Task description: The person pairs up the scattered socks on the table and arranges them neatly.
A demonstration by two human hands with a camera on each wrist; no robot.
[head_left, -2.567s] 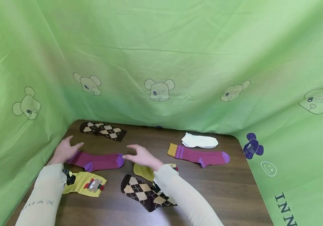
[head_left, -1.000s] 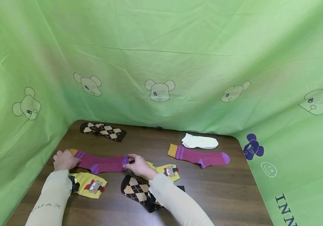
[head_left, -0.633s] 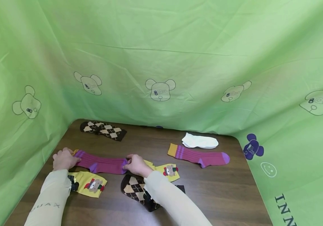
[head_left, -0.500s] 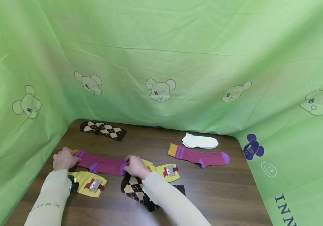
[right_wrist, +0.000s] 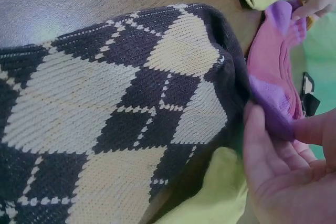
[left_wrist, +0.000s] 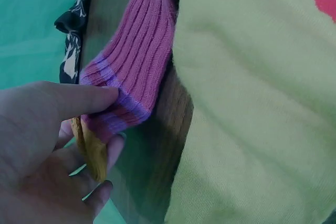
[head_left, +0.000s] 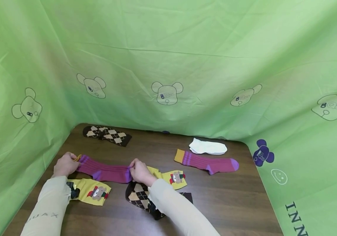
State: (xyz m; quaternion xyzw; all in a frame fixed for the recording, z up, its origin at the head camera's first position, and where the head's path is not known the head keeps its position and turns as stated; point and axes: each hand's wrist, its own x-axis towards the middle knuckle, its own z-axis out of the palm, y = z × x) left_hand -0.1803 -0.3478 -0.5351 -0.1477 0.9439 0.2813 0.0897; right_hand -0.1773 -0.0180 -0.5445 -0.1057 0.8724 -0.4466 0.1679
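A magenta ribbed sock (head_left: 106, 171) with purple heel and toe stretches between my two hands at the left of the table. My left hand (head_left: 64, 165) pinches its mustard cuff (left_wrist: 93, 153); in the left wrist view the thumb lies on top and the fingers lie beneath. At the other end, my right hand (head_left: 140, 172) pinches the purple toe (right_wrist: 273, 108) between thumb and fingers. Below the left hand is a yellow bear sock (head_left: 97, 192). Close by the right hand are another yellow sock (head_left: 176, 178) and a brown argyle sock (head_left: 140, 196), partly hidden by the sleeve.
A second magenta sock (head_left: 209, 162) lies flat at the right, with white socks (head_left: 208, 147) just behind it. Another argyle sock (head_left: 109, 135) lies at the back left. Green printed cloth (head_left: 168, 65) walls the wooden table (head_left: 233, 203) at the back and sides.
Both hands, earlier spread over the magenta sock, have come down and taken its two ends. Most recently the left hand shifted slightly left and the mustard cuff bunched up.
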